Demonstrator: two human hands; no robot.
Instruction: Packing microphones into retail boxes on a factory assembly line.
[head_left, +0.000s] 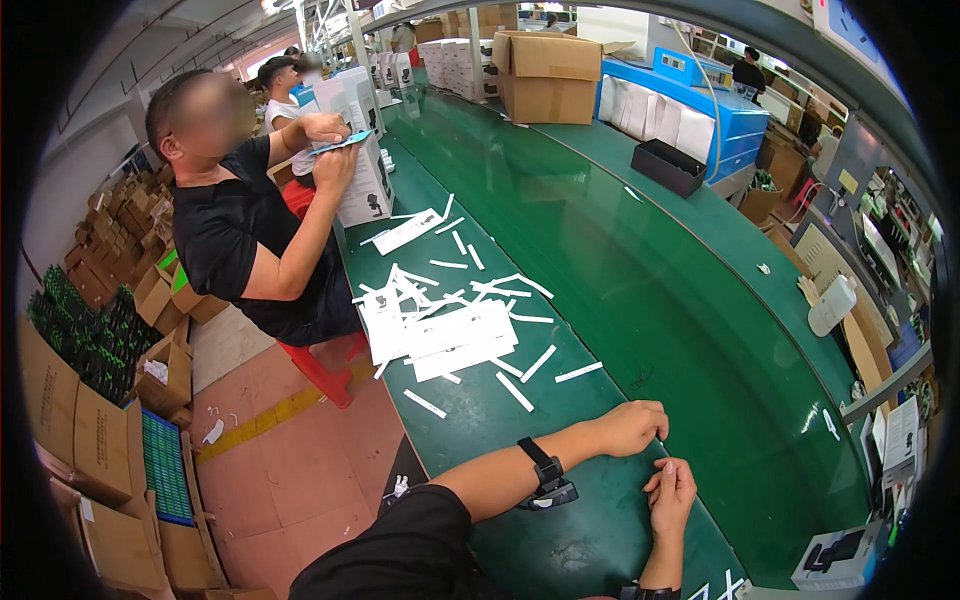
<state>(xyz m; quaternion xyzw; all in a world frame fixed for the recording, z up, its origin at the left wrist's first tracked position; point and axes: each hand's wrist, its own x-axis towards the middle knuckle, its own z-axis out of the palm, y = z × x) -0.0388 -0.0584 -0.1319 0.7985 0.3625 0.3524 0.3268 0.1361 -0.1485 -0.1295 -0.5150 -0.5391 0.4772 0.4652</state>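
My left hand (632, 428) is closed over the green conveyor's near edge, its fingertips pinched together. A tiny pale bit shows at them, too small to name. Just below it, my right hand (672, 497) is loosely bent, fingers slightly apart, with nothing visible in it. The two hands do not touch. On the green worktop (590, 500) to the left of my hands lie scattered narrow white strips (515, 391). Beyond them is a loose pile of white printed sheets (465, 335). A black band with a small device (547, 472) circles my left forearm.
A co-worker (250, 200) at the left handles a light blue flat piece (342, 142) beside white printed boxes (365, 180). The green conveyor belt (690, 330) runs past my hands. Across it are a black tray (668, 167), a cardboard carton (548, 80) and a white jug (832, 306).
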